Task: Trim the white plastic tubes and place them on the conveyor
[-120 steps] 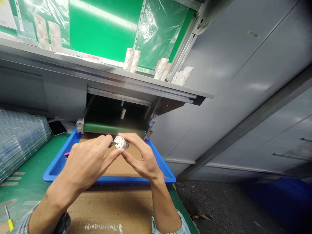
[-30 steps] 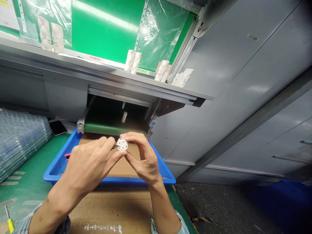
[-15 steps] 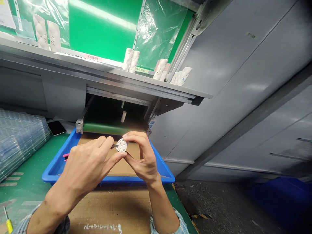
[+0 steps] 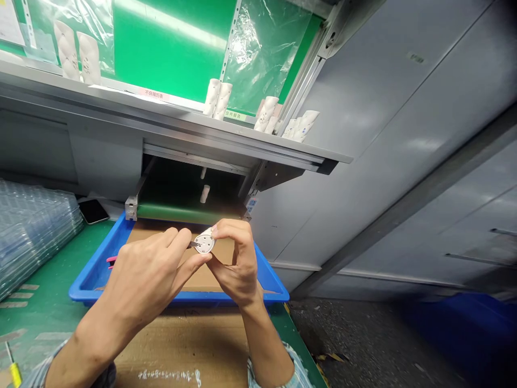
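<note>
Your R hand (image 4: pixel 238 264) has the white plastic cyl. part (image 4: pixel 204 243) pinched: fingers (image 4: pixel 232 229) curled over the top, thumb (image 4: pixel 220 275) under it, both clamped on the part, no gap showing. Your L hand (image 4: pixel 145 280) is closed around a pink-handled tool (image 4: pixel 111 262), handle sticking out left past the knuckles. Its thin metal tip (image 4: pixel 194 244) runs right from your L fingertips to the part's end face. Can't tell if the tip is actually touching or just beside the face; too small at this angle.

Part sits between your hands, right at the R fingertips and just past the L thumb, so R hand is nearer. Long axis is tilted: round end face w/ small holes turned toward you and the L hand, body going back up-right behind R fingers, mostly hidden.

Under your fingers: blue plastic tray (image 4: pixel 91 280) lined w/ cardboard (image 4: pixel 149 233). Beyond them, green roller (image 4: pixel 181 214). Off to the L: phone (image 4: pixel 93 211), stacked clear plastic trays (image 4: pixel 32 231). Far lower L, yellow-handled screwdriver (image 4: pixel 14 373) on green bench mat (image 4: pixel 48 323). Up top, more white tubes (image 4: pixel 212 97) on shelf (image 4: pixel 173 126).
</note>
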{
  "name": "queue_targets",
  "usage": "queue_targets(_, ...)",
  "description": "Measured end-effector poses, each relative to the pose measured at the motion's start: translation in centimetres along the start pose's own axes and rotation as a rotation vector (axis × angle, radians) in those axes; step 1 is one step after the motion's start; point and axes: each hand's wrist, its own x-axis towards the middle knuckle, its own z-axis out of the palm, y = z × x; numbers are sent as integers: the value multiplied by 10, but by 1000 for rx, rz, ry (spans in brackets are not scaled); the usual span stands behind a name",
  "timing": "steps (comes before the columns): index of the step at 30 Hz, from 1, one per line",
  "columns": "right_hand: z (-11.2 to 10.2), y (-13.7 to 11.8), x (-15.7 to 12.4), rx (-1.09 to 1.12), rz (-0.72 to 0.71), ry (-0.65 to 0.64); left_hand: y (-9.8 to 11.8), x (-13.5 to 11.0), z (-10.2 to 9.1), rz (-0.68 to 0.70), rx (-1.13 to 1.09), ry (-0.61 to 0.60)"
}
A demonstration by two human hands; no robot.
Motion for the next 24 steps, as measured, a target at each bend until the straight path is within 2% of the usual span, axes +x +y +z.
queue_targets(14,7,0,-6,-22,26,78,2,-3,9,-19,-67,-37)
queue_targets(18,7,2,-6,37,72,70,-1,-2,7,-24,-175,-17)
queue_targets(21,4,1,-4,89,122,34,-6,-1,4,-54,-289,7)
queue_targets(24,1,-3,-1,116,112,-48,-9,-1,5,-64,-332,19)
